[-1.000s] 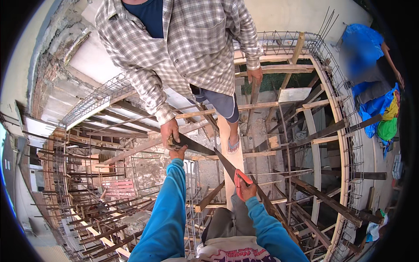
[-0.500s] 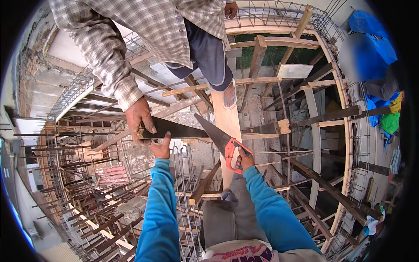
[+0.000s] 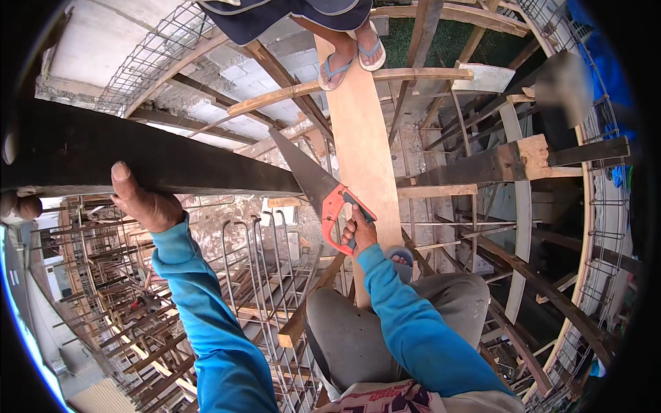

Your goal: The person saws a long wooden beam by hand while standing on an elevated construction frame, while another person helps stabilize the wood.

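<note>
My right hand (image 3: 359, 230) grips the handle of a handsaw (image 3: 337, 206) with a red-orange and black grip. Its dark blade slants up and away to the left, next to the end of a long dark timber beam (image 3: 179, 155). My left hand (image 3: 150, 201) holds that beam from its near edge, thumb across its face and fingers hidden beneath. At the far left, another person's fingertips (image 3: 24, 206) show at the same beam. A light wooden plank (image 3: 365, 138) runs away from me under the saw handle.
Another person's sandalled feet (image 3: 344, 62) stand on or beside the plank's far end. Bent steel bars (image 3: 258, 241) rise near my left forearm. Timber props and beams (image 3: 475, 168) span an open drop to a lower level. Rebar cages (image 3: 155, 51) line the edges.
The beam now reaches much closer on the left, and my left hand has moved left along it. The saw has shifted left and farther away. The other person's torso has left view.
</note>
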`<state>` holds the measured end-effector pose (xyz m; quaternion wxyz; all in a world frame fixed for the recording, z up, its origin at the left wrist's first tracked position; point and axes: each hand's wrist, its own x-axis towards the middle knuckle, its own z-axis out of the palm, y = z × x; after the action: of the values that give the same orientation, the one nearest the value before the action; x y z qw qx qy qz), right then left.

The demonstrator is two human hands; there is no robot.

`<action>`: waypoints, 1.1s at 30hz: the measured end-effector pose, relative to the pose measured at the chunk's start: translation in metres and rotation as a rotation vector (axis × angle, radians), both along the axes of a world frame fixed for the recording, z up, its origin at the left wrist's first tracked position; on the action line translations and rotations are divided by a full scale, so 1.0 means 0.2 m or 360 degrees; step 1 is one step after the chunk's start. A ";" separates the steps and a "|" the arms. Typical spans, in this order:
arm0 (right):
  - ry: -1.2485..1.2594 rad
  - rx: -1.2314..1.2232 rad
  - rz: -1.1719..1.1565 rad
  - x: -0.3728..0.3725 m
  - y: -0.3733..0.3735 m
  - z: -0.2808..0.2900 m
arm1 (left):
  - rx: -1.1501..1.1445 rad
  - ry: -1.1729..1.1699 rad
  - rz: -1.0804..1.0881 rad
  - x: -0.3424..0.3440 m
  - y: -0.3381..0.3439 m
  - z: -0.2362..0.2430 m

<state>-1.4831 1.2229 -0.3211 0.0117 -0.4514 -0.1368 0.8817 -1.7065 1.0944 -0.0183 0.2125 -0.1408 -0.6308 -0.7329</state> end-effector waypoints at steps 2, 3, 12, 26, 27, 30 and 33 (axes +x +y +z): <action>0.0016 -0.0046 0.0023 -0.02 -0.03 -0.08 | 0.0019 0.0015 -0.0008 0.01 0.03 0.02; -0.0008 -0.0044 0.0017 -0.02 -0.04 -0.09 | 0.0032 0.0051 -0.0056 0.02 0.04 0.03; 0.0180 0.0081 0.0018 -0.03 -0.05 -0.12 | 0.0062 0.0135 -0.0011 0.04 0.09 0.05; -0.0083 -0.0100 0.0025 0.11 -0.17 -0.20 | 0.0069 0.0282 0.0014 0.02 0.10 0.05; -0.0044 -0.0133 0.0033 0.03 -0.16 -0.24 | 0.0043 0.0285 0.0028 0.02 0.10 0.05; 0.0264 -0.0011 -0.0059 -0.18 -0.14 -0.32 | 0.0064 0.0260 -0.0021 0.02 0.11 0.05; 0.0317 -0.0103 0.0061 -0.10 -0.17 -0.29 | 0.0076 0.0295 -0.0032 0.02 0.11 0.05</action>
<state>-1.5028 1.1889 -0.3782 -0.0061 -0.3588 -0.1150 0.9263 -1.7018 1.1165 -0.0089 0.2660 -0.2094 -0.5893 -0.7336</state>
